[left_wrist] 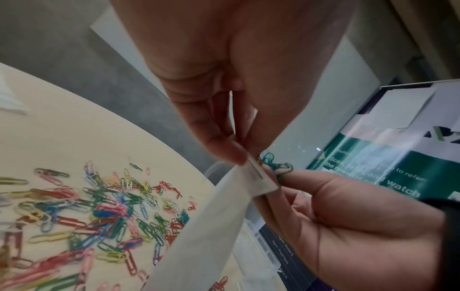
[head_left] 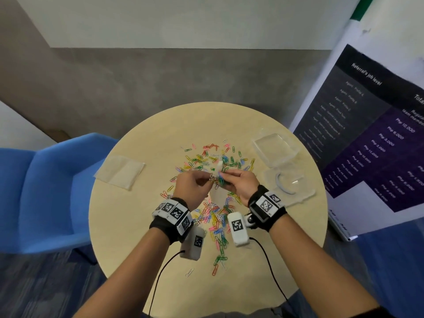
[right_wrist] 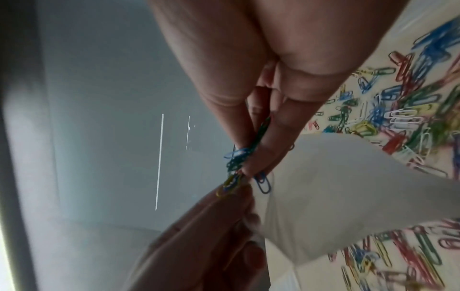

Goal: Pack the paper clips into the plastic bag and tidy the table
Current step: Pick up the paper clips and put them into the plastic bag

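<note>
Many coloured paper clips lie strewn over the middle of the round beige table. Above the pile a small translucent plastic bag hangs upright. My left hand pinches its top edge between thumb and finger. My right hand meets it at the bag's mouth and pinches a small bunch of green and blue clips. In the left wrist view the bunch of clips sits just behind the bag's rim. Whether any clips are inside the bag is hidden.
A flat stack of clear bags lies at the table's left. An open clear plastic box and its lid, with a ring on it, stand at the right. A blue chair stands to the left, a printed banner to the right.
</note>
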Demonstrator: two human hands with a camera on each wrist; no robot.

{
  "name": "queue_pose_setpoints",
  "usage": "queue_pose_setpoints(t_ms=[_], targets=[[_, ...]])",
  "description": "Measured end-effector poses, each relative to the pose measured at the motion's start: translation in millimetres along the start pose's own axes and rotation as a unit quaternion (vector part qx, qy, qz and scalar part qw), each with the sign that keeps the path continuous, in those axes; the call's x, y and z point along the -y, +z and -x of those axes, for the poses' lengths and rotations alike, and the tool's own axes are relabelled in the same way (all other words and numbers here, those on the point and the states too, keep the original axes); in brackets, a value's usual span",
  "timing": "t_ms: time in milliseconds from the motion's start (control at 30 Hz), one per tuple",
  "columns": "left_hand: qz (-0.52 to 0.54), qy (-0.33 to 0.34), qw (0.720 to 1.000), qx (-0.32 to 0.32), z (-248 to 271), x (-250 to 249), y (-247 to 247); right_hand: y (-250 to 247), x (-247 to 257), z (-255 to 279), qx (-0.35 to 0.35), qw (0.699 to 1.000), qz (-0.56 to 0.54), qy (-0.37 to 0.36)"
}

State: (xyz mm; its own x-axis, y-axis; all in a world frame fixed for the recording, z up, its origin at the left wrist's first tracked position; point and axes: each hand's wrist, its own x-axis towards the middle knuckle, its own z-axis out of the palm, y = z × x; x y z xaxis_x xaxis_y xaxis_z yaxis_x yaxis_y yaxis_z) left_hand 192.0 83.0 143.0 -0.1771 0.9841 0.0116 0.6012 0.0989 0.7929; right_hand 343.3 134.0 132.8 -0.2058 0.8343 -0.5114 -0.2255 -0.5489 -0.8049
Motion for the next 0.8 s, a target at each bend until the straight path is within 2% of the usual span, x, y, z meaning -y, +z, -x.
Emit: queue_pose_setpoints(t_ms=[67,167,333,433,567,600,667,733,800], targets=[[-0.002,0.000,1.000,-0.004,2.4,2.2,-1.2,1.0,-3.3,-2.3,-0.001,1.000,0.005,0.023],[-0.019,0.009,1.000,-0.002,5.6,0.7,-2.9,6.7,-1.1,-0.6,0.033,0.997,0.032,0.067],[-0.064,0.033,0.997,0.024,0.2,3.4,-5.0,15.8,5.5,5.1,0.097,0.988,-0.006,0.122],[-0.080,0.023,0.996,0.042,-2.3,5.4,-3.7,18.3,3.0,1.5,0.085,0.987,-0.009,0.136],[-0.084,-0.006,0.996,0.032,-3.8,7.5,-1.9,17.9,-5.5,-8.6,0.022,0.990,0.015,0.139],[-0.082,-0.013,0.996,0.027,-3.5,8.5,-2.0,18.4,-8.1,-11.7,0.012,0.989,0.050,0.138],[-0.079,-0.021,0.997,0.014,-2.4,9.5,-1.4,21.1,-11.9,-14.9,0.021,0.974,0.197,0.114],[-0.072,-0.021,0.997,-0.005,-3.0,9.9,-1.8,25.4,-12.1,-15.4,0.047,0.942,0.328,0.059],[-0.061,-0.018,0.998,-0.024,-6.0,10.3,-4.3,26.8,-6.1,-12.0,0.052,0.913,0.403,-0.027]])
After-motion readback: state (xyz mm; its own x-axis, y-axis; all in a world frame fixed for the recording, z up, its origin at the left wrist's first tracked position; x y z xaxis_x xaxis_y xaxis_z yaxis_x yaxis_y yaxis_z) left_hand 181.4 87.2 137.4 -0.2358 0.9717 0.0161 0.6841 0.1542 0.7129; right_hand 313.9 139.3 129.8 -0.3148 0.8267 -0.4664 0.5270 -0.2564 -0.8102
